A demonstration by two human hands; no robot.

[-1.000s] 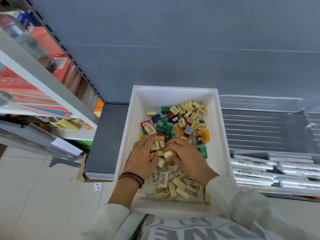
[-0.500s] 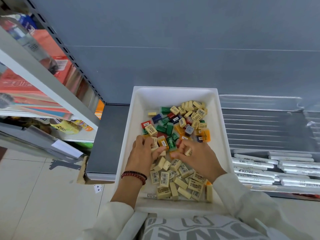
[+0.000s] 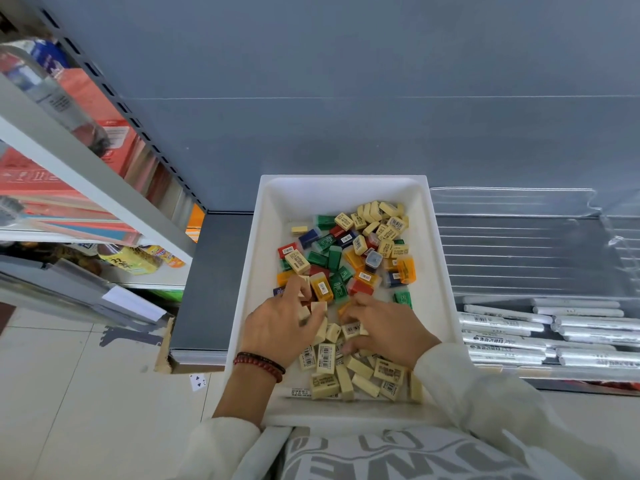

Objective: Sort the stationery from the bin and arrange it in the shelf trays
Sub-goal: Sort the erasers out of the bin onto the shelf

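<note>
A white bin [image 3: 343, 180] rests on the dark shelf. Inside it, loose cream erasers [image 3: 360, 370] are heaped at the near end, and more cream erasers [image 3: 381, 220] lie at the far right. Green, red, blue and orange pieces [image 3: 334, 258] are mixed together in the middle. My left hand [image 3: 277, 327], a red bead bracelet on its wrist, curls its fingers and thumb round a few cream erasers at mid-bin. Just right of it, my right hand [image 3: 388, 332] bends its fingers over other cream erasers, with the thumb tucked under.
A clear shelf tray [image 3: 519, 244] stands right of the bin, with silver-wrapped pens [image 3: 540, 329] in its near part. The bare dark shelf [image 3: 214, 278] lies left of the bin. Further left is a rack with red packs and bottles [image 3: 128, 261]. A playing card [image 3: 198, 382] lies on the floor.
Both hands have shifted a little further into the bin, toward the coloured pieces. More cream erasers now lie in the near heap behind them.
</note>
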